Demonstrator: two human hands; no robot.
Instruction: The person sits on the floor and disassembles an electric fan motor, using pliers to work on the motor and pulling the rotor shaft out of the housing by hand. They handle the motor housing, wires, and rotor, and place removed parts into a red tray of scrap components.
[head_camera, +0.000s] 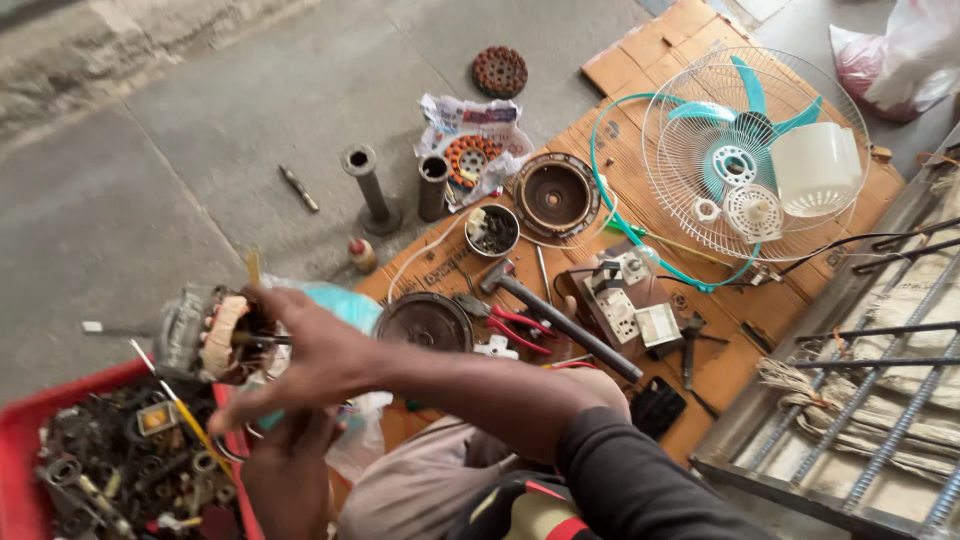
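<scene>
motor stator (215, 335), wound with pale tape and copper wire, sits at the fingertips of the right hand (315, 355), whose fingers pinch narrowly at a thin rod or wire poking from its core. the left hand (285, 475) is below that grip, dark and partly hidden under the right forearm; whether it is holding anything i cannot tell. under and left of the grip stands a red crate (25, 440) full of rusty small parts, with a yellow-handled tool (185, 415) lying across it. just right of the grip, on flattened cardboard (740, 310), lies a round metal motor cover (424, 322), then red-handled pliers (515, 328) and a hammer (560, 322). further off from the grip, up and right, are a small bowl (492, 230), a second round housing (555, 195), a white socket board (625, 300) and a fan guard with teal blades (750, 150). two short metal pipes (372, 185) stand on the concrete floor (200, 150) above the grip.
</scene>
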